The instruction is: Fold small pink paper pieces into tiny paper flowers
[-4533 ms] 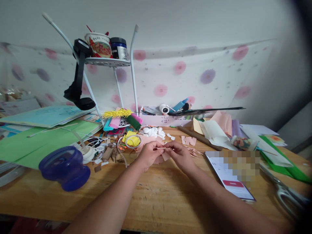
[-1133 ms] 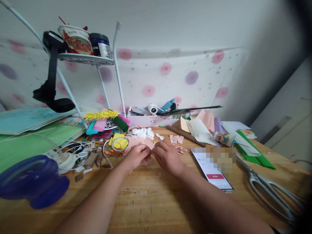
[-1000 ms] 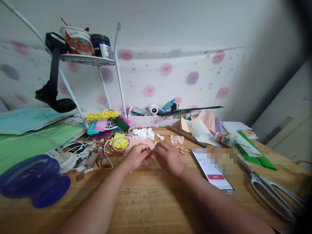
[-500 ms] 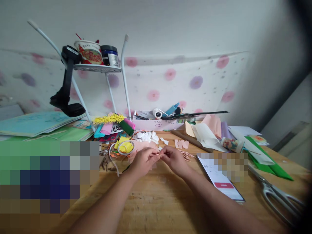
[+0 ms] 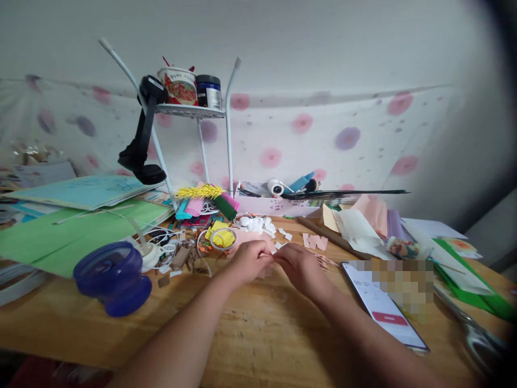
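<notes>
My left hand [image 5: 248, 262] and my right hand [image 5: 301, 269] meet fingertip to fingertip over the middle of the wooden table [image 5: 258, 334]. Both are closed in a pinch. What lies between the fingers is too small and hidden to name. Just behind them are pink paper squares [image 5: 315, 241], small white pieces [image 5: 285, 234] and a heap of crumpled white bits [image 5: 258, 225]. Thin pink twisted strips [image 5: 323, 260] lie right beside my right hand. Beyond my left hand, a ring of pale tape [image 5: 223, 239] rests on yellow paper [image 5: 214, 229].
At left stand a blue pot-like container [image 5: 115, 275] and green sheets [image 5: 81, 231]. A phone [image 5: 383, 307] and scissors [image 5: 464, 318] lie at right. Behind are a white-legged rack [image 5: 189, 111], a pen box [image 5: 262, 206] and paper rolls [image 5: 369, 213].
The view has turned left, so the scene sits further right and the blue container now shows. My hands stay together, with my right hand's back turned slightly more upward.
</notes>
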`<state>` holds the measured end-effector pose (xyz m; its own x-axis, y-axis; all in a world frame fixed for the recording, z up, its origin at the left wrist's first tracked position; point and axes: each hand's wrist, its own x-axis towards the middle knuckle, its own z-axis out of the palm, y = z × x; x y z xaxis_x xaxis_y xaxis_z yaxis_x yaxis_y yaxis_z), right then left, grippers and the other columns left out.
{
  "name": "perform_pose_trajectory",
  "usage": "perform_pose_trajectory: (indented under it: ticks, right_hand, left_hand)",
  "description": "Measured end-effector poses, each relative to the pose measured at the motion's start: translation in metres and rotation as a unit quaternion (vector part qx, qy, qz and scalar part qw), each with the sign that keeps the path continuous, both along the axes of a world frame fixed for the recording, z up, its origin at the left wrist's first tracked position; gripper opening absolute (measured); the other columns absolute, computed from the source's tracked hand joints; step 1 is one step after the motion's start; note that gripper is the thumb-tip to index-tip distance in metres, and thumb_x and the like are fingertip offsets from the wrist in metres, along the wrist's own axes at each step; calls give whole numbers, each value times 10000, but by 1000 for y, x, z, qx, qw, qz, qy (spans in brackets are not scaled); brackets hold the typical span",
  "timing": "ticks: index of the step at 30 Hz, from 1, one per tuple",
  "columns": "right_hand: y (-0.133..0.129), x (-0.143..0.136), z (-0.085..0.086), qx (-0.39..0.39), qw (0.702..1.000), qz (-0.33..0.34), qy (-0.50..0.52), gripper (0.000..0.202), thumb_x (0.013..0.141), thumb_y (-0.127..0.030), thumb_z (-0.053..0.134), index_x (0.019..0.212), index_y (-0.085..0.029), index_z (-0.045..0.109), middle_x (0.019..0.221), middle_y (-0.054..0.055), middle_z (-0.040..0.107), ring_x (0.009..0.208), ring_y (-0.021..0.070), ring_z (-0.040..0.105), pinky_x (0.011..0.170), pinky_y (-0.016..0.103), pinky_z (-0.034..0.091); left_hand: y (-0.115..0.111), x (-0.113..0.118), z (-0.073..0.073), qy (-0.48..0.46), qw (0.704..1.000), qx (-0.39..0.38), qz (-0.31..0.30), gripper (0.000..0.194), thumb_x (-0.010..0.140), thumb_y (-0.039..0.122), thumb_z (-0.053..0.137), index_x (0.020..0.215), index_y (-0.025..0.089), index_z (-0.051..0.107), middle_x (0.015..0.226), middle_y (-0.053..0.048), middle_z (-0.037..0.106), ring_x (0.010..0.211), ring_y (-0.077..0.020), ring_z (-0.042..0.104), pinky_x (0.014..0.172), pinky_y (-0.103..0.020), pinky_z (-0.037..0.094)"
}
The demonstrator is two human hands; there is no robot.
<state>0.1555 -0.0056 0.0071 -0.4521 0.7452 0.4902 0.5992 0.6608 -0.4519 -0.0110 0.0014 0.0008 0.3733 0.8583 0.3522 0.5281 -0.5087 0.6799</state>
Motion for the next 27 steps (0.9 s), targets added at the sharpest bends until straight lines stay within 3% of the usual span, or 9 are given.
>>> perform_pose_trajectory:
  ticks: [3,5,7,11,15,18,21,23,27]
  right_hand:
    - [7,0,-6,-238,966,17,99,153,754,-266,500,693,-137,556,571,4,528,530,100,466,511,216,352]
    - [11,2,-10,-316,938,36,134,183,750,-293,496,677,-131,539,510,-21,482,468,81,424,473,201,331]
    - [12,3,-12,-280,949,27,146,168,739,-286,509,676,-134,541,541,-18,495,493,80,434,486,197,332]
    - [8,3,-11,-60,994,-14,87,90,745,-204,512,684,-152,553,661,9,546,622,104,484,567,208,356]
    - [1,0,-7,90,996,4,-20,116,787,-171,473,728,-170,574,730,35,550,699,123,485,620,224,365]
    - [-2,-1,-5,142,988,-3,-66,146,805,-189,454,739,-170,584,726,49,553,703,134,479,628,238,364]
    - [-4,1,-4,146,987,-5,-64,159,806,-218,461,746,-169,600,722,57,567,706,142,491,629,244,365]
    - [-3,2,-3,109,994,-5,-33,147,794,-233,483,758,-172,612,732,54,583,699,137,505,619,238,369]
    - [3,1,-2,-94,993,-8,75,140,740,-277,547,705,-157,610,635,18,587,585,109,511,539,209,370]
  left_hand:
    - [-4,1,6,133,978,161,-17,144,761,257,477,679,154,534,694,-25,552,738,-159,490,777,-329,333]
    - [-6,3,8,166,968,188,-16,139,765,252,475,691,152,538,722,-40,563,770,-173,491,798,-343,321]
    - [-6,3,7,147,976,161,-6,148,768,270,474,706,155,542,729,-39,572,765,-170,496,773,-321,336]
    - [-4,3,3,31,999,20,-35,246,803,356,398,778,163,548,777,-25,587,743,-144,513,669,-245,377]
    - [-1,1,-2,-43,990,-115,-68,331,831,361,312,671,148,509,652,-2,546,640,-122,507,592,-223,383]
    - [4,-1,-6,-57,989,-122,-58,298,809,349,368,650,141,511,628,0,527,613,-116,488,572,-220,374]
    - [6,-3,-5,-59,992,-88,-63,185,768,290,450,693,141,531,668,-3,536,654,-117,487,586,-213,370]
    - [5,-3,-2,-50,995,-59,-64,121,750,253,478,729,146,530,696,-4,543,665,-117,487,584,-210,367]
    - [-4,-3,12,57,994,85,-41,106,765,231,473,708,160,528,725,-18,553,721,-138,479,665,-255,358]
